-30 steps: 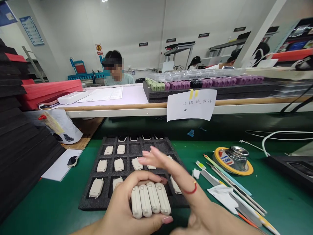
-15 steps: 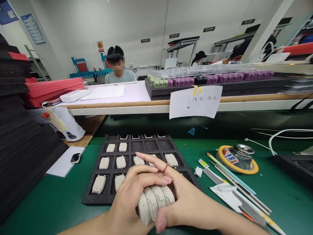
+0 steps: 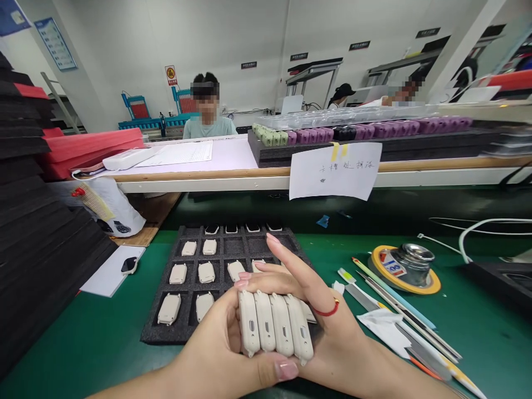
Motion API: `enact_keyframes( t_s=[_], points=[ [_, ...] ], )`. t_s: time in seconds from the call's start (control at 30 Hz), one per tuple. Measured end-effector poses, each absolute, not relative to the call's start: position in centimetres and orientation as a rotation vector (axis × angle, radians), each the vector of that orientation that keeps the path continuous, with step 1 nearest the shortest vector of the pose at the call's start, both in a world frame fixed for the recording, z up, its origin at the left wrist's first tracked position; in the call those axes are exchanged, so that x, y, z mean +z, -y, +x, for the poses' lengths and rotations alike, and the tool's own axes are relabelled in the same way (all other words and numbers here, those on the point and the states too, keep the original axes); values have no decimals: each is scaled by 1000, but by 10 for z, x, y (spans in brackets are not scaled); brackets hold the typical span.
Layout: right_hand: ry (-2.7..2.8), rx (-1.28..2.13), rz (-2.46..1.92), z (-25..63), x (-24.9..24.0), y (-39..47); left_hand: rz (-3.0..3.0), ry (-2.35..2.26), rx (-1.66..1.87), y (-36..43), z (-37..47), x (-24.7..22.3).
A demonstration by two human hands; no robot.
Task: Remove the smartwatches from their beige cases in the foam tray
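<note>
Gripping four beige watch cases (image 3: 265, 318) in a row, the left hand (image 3: 218, 338) sets its thumb along their lower edge; the right hand (image 3: 336, 338) lays fingers across the top, so both hands are closed around them. The row is held up above a green counter (image 3: 112, 332), by the near side of a black foam tray (image 3: 150, 332) with similar cases in its compartments. Slender tools (image 3: 409, 303) and a metal container (image 3: 417, 256) lie to the right. Black foam sheets (image 3: 45, 249) rise at the left. Behind, a raised shelf (image 3: 199, 186) bears a handwritten sheet (image 3: 336, 185) on its edge; beyond, a person (image 3: 210, 128) in a pale shirt sits before a whitish wall (image 3: 233, 33).
</note>
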State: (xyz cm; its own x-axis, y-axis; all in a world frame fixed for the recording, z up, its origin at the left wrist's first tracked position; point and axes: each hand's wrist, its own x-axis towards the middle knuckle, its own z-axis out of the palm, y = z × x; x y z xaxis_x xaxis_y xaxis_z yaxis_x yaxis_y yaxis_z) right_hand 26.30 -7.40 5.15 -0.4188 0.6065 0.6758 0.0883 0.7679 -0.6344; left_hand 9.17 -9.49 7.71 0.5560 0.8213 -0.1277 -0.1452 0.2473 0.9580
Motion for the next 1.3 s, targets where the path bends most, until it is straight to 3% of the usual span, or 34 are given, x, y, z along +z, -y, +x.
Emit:
enact_keyframes(
  t_s=[0.47, 1.3],
  points=[
    [1985, 623, -505, 262, 55, 73, 1080, -643, 853, 95, 84, 69],
    [2269, 209, -443, 260, 58, 79, 1335, -828, 950, 92, 92, 70]
  ],
)
